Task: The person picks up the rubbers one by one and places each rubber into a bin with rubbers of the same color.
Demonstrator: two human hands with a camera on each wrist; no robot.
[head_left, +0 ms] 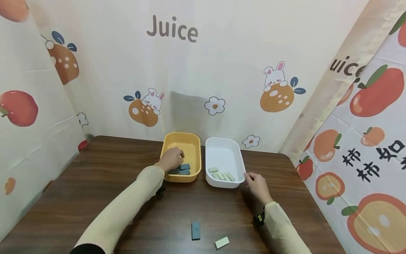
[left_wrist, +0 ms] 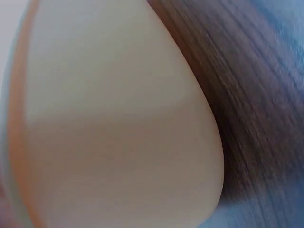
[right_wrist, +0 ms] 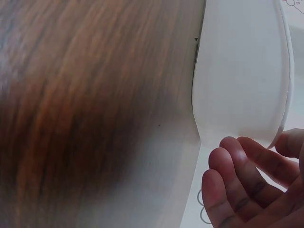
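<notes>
My left hand (head_left: 171,158) reaches over the side of the yellow bin (head_left: 198,155), its fingers bent downward inside. Dark blue blocks (head_left: 185,166) lie at the bin's near end beside it; whether the hand holds one is hidden. In the left wrist view the bin's outer wall (left_wrist: 118,95) fills most of the picture. With thumb and forefinger, my right hand (head_left: 257,186) pinches the near right rim of the white bin (head_left: 226,151). Its other fingers (right_wrist: 221,161) are bent and hold nothing in the right wrist view. Several pale green blocks (head_left: 222,175) lie in that bin.
On the brown wooden table (head_left: 142,215), nearer to me, lie a single blue block (head_left: 195,231) and a pale green block (head_left: 222,242). Behind both bins hangs a printed curtain (head_left: 222,70), and more printed cloth closes off the left and right sides.
</notes>
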